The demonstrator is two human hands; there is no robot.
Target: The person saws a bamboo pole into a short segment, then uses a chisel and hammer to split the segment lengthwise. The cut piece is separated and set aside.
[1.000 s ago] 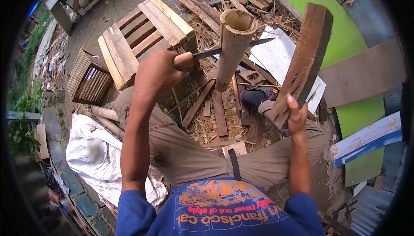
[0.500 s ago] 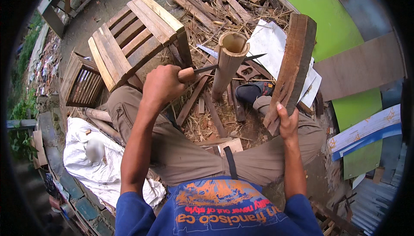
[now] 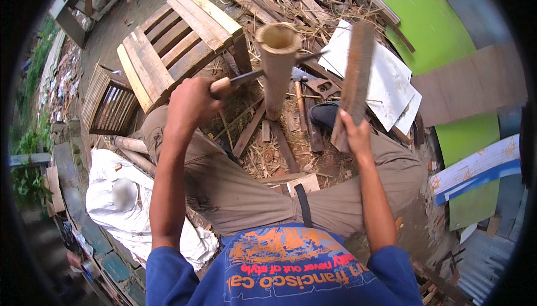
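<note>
My left hand (image 3: pixel 193 105) is closed around the wooden handle of a long-bladed knife (image 3: pixel 246 77). Its dark blade meets an upright bamboo tube (image 3: pixel 278 82) below the open top, and the tip sticks out on the tube's right side. Whether the blade lies in the bamboo or behind it, I cannot tell. In my right hand (image 3: pixel 356 133) is the lower end of a thick wooden billet (image 3: pixel 358 74), held upright, blurred by motion and apart from the tube. A hammer (image 3: pixel 301 107) and a handsaw (image 3: pixel 321 86) lie on the ground just behind the tube.
A slatted wooden stool (image 3: pixel 184 43) stands at the far left, beside a smaller slatted crate (image 3: pixel 109 102). Scrap wood (image 3: pixel 251 4) and shavings cover the ground ahead. White sheets (image 3: pixel 386 93) and a green panel (image 3: pixel 436 26) lie to the right. A white sack (image 3: pixel 151 211) is beside my left leg.
The bamboo tube, with the knife against it, has shifted left and its top appears higher. My left hand has moved left with it; my right hand has swung the billet left.
</note>
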